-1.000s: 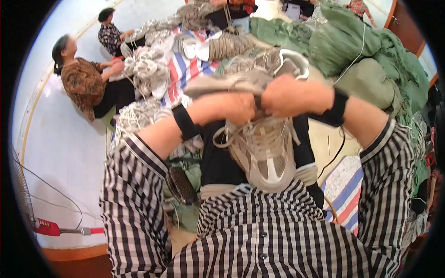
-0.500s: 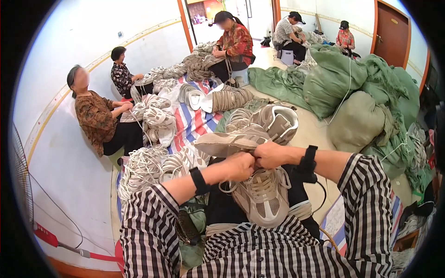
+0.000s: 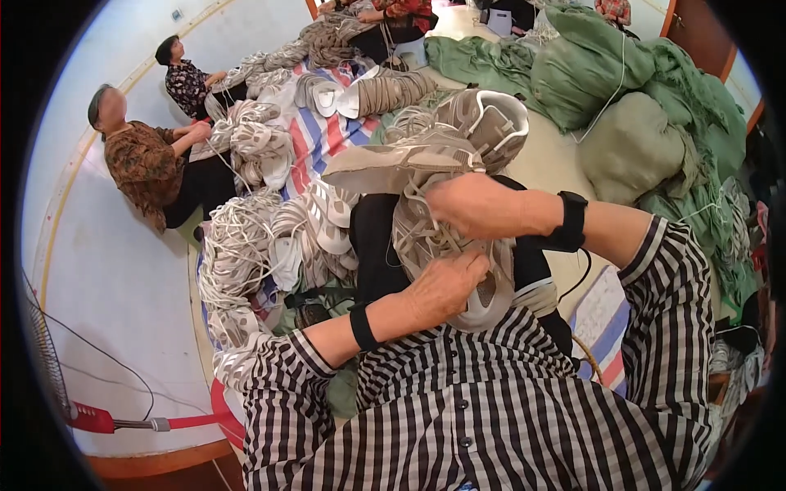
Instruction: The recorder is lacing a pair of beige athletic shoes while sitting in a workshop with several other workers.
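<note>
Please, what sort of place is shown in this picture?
Probably a shoe workroom: the person handles a beige-and-white shoe, more shoe parts lie stacked nearby, and several co-workers sit around the room.

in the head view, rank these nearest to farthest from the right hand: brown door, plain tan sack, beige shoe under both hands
1. Beige shoe: just below the right hand, toe toward the wearer.
2. Tan sack: ahead and to the right, against the green sacks.
3. Brown door: far right, at the back.
</note>
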Demonstrator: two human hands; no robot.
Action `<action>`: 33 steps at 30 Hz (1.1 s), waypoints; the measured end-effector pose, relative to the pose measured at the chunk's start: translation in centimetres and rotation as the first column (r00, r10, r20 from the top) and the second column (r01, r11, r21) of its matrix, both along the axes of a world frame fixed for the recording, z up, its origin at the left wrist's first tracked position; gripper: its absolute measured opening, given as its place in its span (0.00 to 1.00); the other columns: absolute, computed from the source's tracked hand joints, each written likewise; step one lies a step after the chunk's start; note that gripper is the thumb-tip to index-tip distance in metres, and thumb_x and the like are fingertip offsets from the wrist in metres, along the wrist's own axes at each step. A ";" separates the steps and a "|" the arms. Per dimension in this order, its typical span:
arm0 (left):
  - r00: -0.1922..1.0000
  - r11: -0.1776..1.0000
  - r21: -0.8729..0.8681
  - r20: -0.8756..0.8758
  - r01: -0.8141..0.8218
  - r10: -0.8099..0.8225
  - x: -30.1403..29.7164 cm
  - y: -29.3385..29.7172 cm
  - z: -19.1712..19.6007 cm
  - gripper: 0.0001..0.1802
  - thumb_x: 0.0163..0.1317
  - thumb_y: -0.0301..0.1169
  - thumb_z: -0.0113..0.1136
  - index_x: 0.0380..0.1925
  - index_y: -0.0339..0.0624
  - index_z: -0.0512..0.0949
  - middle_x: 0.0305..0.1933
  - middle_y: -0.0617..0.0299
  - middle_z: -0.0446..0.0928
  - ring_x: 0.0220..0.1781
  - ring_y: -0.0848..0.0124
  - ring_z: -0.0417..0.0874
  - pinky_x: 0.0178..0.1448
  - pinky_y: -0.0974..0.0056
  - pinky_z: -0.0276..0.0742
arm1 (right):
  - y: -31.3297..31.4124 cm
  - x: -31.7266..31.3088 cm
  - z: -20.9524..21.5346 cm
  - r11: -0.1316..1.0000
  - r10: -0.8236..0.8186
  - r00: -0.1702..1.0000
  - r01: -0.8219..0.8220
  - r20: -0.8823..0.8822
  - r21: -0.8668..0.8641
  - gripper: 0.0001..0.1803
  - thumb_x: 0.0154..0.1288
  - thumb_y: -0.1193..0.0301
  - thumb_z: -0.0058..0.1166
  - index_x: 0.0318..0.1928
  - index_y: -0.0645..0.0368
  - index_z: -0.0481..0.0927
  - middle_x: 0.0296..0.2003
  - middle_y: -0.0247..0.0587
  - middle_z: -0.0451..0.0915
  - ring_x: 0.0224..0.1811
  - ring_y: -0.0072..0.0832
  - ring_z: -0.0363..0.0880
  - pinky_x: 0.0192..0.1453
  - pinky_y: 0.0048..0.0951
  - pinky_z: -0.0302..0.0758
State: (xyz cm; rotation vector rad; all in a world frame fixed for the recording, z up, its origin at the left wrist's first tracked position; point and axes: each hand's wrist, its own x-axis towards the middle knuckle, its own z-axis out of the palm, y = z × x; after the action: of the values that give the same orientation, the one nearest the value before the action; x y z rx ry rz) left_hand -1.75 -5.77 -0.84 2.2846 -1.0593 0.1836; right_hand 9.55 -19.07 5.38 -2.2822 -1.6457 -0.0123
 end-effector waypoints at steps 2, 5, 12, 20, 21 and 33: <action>0.990 0.997 -0.059 0.137 0.043 -0.035 0.3 -0.2 -1.1 0.10 0.59 0.21 0.53 0.41 0.38 0.68 0.39 0.51 0.72 0.34 0.55 0.77 0.38 0.54 0.74 | 2.0 -2.6 1.0 0.981 0.188 0.981 -0.190 0.038 0.051 0.11 0.56 0.71 0.55 0.38 0.64 0.75 0.33 0.50 0.75 0.32 0.51 0.77 0.34 0.43 0.75; 0.994 0.992 -0.077 0.053 0.096 -0.092 -0.6 -0.5 0.9 0.08 0.60 0.23 0.53 0.40 0.38 0.69 0.39 0.52 0.72 0.35 0.56 0.76 0.38 0.55 0.73 | 7.4 -9.2 6.3 0.957 0.087 0.903 -0.193 -0.421 -0.216 0.12 0.54 0.74 0.54 0.39 0.66 0.73 0.32 0.53 0.75 0.32 0.50 0.79 0.34 0.44 0.76; 0.935 0.940 -0.205 -0.173 0.273 -0.309 -5.3 -0.5 4.8 0.04 0.65 0.27 0.51 0.37 0.39 0.69 0.37 0.55 0.71 0.36 0.59 0.76 0.39 0.58 0.73 | 5.9 -11.5 7.5 0.797 0.580 0.813 -0.553 -0.053 0.245 0.08 0.57 0.73 0.53 0.34 0.64 0.71 0.31 0.48 0.74 0.28 0.43 0.79 0.30 0.38 0.75; 0.753 0.653 -0.620 -0.147 0.434 -0.641 -7.7 -2.8 12.6 0.06 0.68 0.27 0.49 0.30 0.40 0.67 0.32 0.57 0.68 0.33 0.60 0.74 0.36 0.63 0.72 | -6.3 -6.1 4.6 0.928 -0.151 0.930 0.250 -0.335 0.276 0.08 0.63 0.77 0.53 0.43 0.62 0.76 0.30 0.37 0.75 0.26 0.24 0.68 0.32 0.25 0.66; 0.700 0.641 -0.643 -0.221 0.419 -0.679 -7.1 -2.9 13.4 0.06 0.68 0.27 0.50 0.31 0.40 0.69 0.32 0.58 0.69 0.33 0.61 0.75 0.36 0.63 0.72 | -6.9 -6.4 3.6 0.917 -0.195 0.933 0.283 -0.302 0.283 0.10 0.62 0.78 0.54 0.45 0.61 0.75 0.31 0.37 0.75 0.26 0.24 0.67 0.32 0.25 0.66; 0.874 0.792 -0.371 -0.212 -0.485 0.437 -1.4 4.7 4.9 0.13 0.58 0.23 0.58 0.44 0.36 0.72 0.37 0.62 0.77 0.33 0.76 0.78 0.37 0.71 0.74 | -7.4 -5.1 -2.1 0.875 -0.379 0.918 0.396 -0.113 0.278 0.18 0.58 0.77 0.54 0.49 0.58 0.70 0.35 0.44 0.73 0.35 0.47 0.76 0.35 0.43 0.72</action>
State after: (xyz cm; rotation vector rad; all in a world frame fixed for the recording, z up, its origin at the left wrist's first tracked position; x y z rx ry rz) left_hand -3.10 -1.03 4.01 2.0827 -0.3304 0.4261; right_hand 4.44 -26.49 3.32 -2.3068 -1.0475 -0.2687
